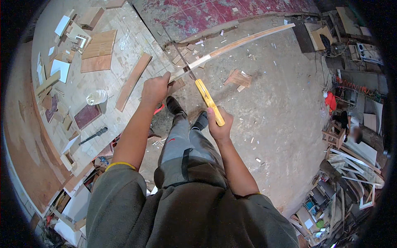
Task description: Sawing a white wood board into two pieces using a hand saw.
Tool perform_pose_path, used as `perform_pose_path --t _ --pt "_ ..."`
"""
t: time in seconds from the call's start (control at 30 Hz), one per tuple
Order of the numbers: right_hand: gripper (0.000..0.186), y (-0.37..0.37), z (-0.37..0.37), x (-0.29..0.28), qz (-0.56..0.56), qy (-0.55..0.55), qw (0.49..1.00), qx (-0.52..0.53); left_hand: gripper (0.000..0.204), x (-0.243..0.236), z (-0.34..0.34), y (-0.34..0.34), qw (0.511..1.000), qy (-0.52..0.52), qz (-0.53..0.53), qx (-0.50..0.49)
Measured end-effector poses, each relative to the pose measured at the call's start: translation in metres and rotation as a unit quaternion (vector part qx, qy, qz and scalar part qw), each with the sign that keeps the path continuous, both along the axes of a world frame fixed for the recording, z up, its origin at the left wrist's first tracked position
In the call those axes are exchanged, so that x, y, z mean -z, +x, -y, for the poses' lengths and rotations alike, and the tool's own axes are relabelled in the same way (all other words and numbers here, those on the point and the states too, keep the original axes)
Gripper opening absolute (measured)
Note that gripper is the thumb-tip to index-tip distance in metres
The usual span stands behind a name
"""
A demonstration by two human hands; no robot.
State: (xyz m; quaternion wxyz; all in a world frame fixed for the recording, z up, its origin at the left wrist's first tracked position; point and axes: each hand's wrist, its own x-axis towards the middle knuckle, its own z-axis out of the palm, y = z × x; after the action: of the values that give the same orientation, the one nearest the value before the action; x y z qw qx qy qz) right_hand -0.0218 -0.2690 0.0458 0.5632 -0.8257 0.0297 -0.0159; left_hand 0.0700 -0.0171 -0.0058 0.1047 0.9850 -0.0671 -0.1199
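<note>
My right hand [220,124] is wrapped round the yellow handle of a handsaw [204,96]. The saw's thin dark blade slants up and left across a long, narrow wooden strip [244,42]. That strip juts out past the right edge of the worktable [134,39], over the floor. Close to the crossing point, my left hand [156,90] is closed over the strip's near end at the table edge; its fingertips are partly hidden. Just left of this hand, a brown wooden board [134,80] lies on the tabletop.
On the table are a white plastic cup [96,97], a dark rod-shaped tool [93,136], a square board [99,49] and several offcuts. Wood scraps [239,78] litter the concrete floor. At the far right, a person [353,128] is near piled frames [357,169].
</note>
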Motion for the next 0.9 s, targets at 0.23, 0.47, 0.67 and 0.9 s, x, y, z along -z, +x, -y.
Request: perform_pose_path --t 0.23,0.47,0.67,0.9 --pt "0.027 -0.002 0.001 0.005 0.010 -0.010 1.000 -0.010 0.029 -0.002 0.001 -0.001 1.000 0.007 -0.013 -0.006" --pt "0.026 -0.001 -0.006 -0.001 0.041 -0.015 0.999 -0.017 0.030 0.000 0.002 -0.001 1.000 0.001 -0.001 -0.006" --pt "0.026 0.007 -0.006 -0.011 -0.034 0.005 0.999 -0.005 0.030 0.003 0.002 -0.003 1.000 0.004 0.009 -0.010" --pt "0.025 0.005 -0.006 -0.012 -0.046 -0.018 0.999 0.002 0.031 0.004 0.002 -0.003 1.000 0.007 0.011 0.001"
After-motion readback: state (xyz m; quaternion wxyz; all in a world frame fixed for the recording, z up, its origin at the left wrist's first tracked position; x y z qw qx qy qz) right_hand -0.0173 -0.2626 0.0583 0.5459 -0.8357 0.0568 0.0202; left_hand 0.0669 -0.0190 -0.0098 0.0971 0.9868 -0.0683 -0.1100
